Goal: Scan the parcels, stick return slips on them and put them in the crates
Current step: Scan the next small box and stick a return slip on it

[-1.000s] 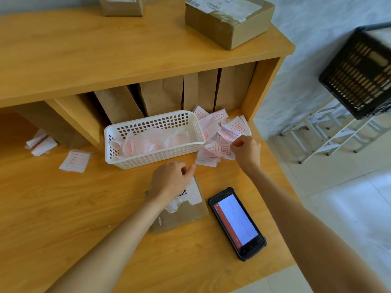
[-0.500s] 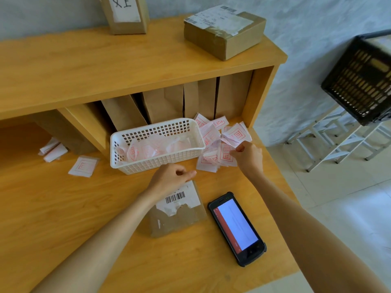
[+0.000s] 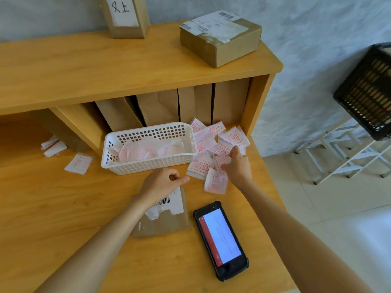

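Since half a second ago, your right hand [image 3: 237, 164] has drawn back a little from the heap of return slips [image 3: 213, 144] toward you, and one more slip [image 3: 215, 180] now lies loose at the near edge of the heap, just beside your right wrist. Your right hand is over the near side of the pile with its fingers curled around a slip, pinching it. Your left hand [image 3: 163, 182] rests on the far end of a flat brown parcel [image 3: 163, 223] with a torn white barcode label; the fingers are loosely curled and the thumb points right, but you cannot tell from this view whether they grip anything. The parcel lies flat on the wooden desk [image 3: 53, 218], in front of a white plastic basket [image 3: 148, 163] that holds crumpled slips. The slip pile is spread just to the right of the basket, touching its right end. A handheld scanner [image 3: 221, 240] with a lit screen lies face up just right of the parcel. On the shelf above sits a cardboard box [image 3: 222, 47] with shipping labels. A black crate [image 3: 368, 89] stands on a white rack at the far right, well apart from the desk.
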Demonstrator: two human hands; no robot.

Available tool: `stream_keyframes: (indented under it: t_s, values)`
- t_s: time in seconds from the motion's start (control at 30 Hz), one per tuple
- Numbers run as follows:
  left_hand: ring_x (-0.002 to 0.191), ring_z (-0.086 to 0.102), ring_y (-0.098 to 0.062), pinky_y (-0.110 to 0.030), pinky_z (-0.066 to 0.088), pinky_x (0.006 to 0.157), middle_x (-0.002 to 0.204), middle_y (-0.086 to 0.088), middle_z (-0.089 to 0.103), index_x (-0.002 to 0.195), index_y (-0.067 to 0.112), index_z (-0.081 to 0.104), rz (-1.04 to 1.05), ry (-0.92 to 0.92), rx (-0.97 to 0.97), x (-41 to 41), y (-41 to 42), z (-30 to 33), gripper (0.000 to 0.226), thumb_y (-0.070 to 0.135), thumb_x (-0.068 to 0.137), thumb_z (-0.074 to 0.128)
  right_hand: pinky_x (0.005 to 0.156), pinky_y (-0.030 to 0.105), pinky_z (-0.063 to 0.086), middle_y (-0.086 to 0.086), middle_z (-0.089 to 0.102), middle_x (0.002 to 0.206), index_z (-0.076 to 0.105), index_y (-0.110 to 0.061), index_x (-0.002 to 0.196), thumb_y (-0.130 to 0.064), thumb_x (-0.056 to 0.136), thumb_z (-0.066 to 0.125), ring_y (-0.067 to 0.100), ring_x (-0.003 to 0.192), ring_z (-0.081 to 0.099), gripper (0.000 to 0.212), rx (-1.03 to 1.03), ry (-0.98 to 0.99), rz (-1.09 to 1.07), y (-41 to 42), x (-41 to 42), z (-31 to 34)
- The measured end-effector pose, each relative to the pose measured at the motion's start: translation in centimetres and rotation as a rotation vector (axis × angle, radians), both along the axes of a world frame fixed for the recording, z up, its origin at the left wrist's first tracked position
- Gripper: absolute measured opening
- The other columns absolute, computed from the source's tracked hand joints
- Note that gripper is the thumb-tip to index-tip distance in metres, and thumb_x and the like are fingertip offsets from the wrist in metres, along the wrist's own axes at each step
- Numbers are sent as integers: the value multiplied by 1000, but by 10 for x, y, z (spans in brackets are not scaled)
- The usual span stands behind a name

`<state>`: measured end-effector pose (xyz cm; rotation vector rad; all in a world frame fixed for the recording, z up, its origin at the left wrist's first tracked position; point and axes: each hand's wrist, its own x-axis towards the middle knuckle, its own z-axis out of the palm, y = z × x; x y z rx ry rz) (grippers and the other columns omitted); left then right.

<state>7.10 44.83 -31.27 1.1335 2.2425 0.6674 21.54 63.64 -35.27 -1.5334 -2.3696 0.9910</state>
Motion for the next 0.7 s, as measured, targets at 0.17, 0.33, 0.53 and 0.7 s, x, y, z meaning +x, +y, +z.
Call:
stream_keyframes:
  t_s: [0.17,0.33,0.53,0.7]
  values:
    - [46,49,2,-16,35,51,59,8,61,70,23,66,14,22,-12,1,0,1,34,52,87,62,61,31,56,6,60,123,30,-13,136,-14,85,70,22,88,64,65,19,-20,-14,-2,4,-4]
    - [48,50,1,-18,37,53,61,7,62,70,23,65,20,31,-16,1,-1,0,35,54,87,61,75,35,58,4,58,124,32,-17,135,-27,81,76,23,104,59,71,72,-94,-27,-5,4,0]
    - [53,56,-6,-22,40,53,66,3,66,70,26,64,33,32,-30,1,-1,0,36,57,86,60,88,35,47,5,52,125,41,-17,128,-29,84,66,24,111,48,51,249,-130,-72,0,-1,18]
    - [51,53,-2,-18,36,52,60,10,61,67,26,63,53,64,-5,2,-1,1,35,55,87,62,87,35,49,5,59,121,56,-17,118,-22,88,60,24,107,53,30,274,-16,-48,6,-22,31]
